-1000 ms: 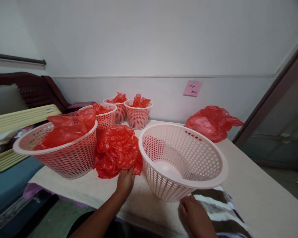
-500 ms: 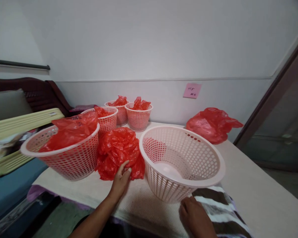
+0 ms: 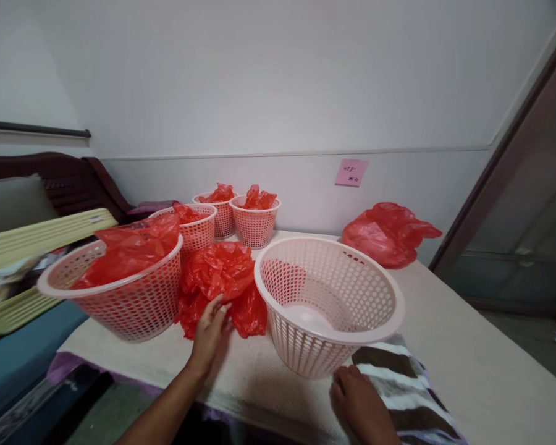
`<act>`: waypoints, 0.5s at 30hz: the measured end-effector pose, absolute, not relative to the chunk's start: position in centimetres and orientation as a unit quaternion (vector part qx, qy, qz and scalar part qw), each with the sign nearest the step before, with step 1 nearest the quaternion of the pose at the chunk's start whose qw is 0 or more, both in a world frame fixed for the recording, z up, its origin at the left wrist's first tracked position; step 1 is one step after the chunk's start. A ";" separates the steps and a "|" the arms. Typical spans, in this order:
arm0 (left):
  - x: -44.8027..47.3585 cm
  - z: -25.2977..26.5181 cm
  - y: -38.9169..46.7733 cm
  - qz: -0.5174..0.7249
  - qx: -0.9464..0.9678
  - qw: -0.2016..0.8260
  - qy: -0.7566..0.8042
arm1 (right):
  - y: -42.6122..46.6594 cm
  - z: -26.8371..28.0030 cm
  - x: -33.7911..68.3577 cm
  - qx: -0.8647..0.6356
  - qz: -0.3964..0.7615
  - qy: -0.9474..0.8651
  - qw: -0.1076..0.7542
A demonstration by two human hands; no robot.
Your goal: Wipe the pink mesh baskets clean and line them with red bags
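Observation:
My left hand [image 3: 207, 334] is at the front of a crumpled pile of red plastic bags [image 3: 222, 269]. Its thumb and fingers are closed on a fold of the thin plastic. To the right of the pile stands a large, pale pink, perforated plastic basket [image 3: 287, 340] with nothing in it. Just in front of its base, my right hand [image 3: 361, 402] rests with curled fingers by a striped brown and white towel [image 3: 408, 389]. What lies under those fingers, if anything, is hidden. Left of the pile is another large basket [image 3: 134, 309] with a red bag inside.
Several smaller pink baskets [image 3: 256, 225] with red bags in them stand toward the wall. A puffed red bag [image 3: 389, 235] lies at the back right. A pink note [image 3: 351, 172] is stuck on the wall. Yellow plastic slats [image 3: 46, 238] lie at the left beyond the table [image 3: 472, 364].
My left hand has drawn slightly left and its fingers have closed on the red plastic. The pile's upper part has shifted, baring more of the lower folds. The view has turned slightly right.

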State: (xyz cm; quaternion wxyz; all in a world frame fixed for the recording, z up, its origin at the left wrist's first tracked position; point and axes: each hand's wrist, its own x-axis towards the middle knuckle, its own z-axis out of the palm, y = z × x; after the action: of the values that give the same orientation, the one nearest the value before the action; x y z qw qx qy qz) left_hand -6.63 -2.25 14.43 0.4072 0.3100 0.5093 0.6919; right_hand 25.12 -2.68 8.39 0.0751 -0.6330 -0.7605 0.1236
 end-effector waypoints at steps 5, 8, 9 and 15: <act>-6.7 18.7 -4.2 0.729 0.364 0.322 0.482 | -2.4 8.3 25.0 -0.637 0.123 -0.757 0.082; -6.3 20.3 -6.3 0.742 0.387 0.279 0.471 | -2.4 8.2 25.0 -0.637 0.131 -0.754 0.089; -6.1 20.6 -7.1 0.743 0.390 0.267 0.473 | -2.4 8.1 25.0 -0.635 0.133 -0.755 0.092; -4.4 19.3 -13.3 0.732 0.345 0.268 0.522 | -2.8 7.1 25.3 -0.629 0.113 -0.761 0.113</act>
State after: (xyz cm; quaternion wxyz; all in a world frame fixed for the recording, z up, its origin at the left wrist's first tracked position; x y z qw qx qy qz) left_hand -4.43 -13.32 19.31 0.2681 0.3453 0.5219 0.7325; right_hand 25.33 -2.83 7.08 0.1125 -0.6293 -0.7607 0.1125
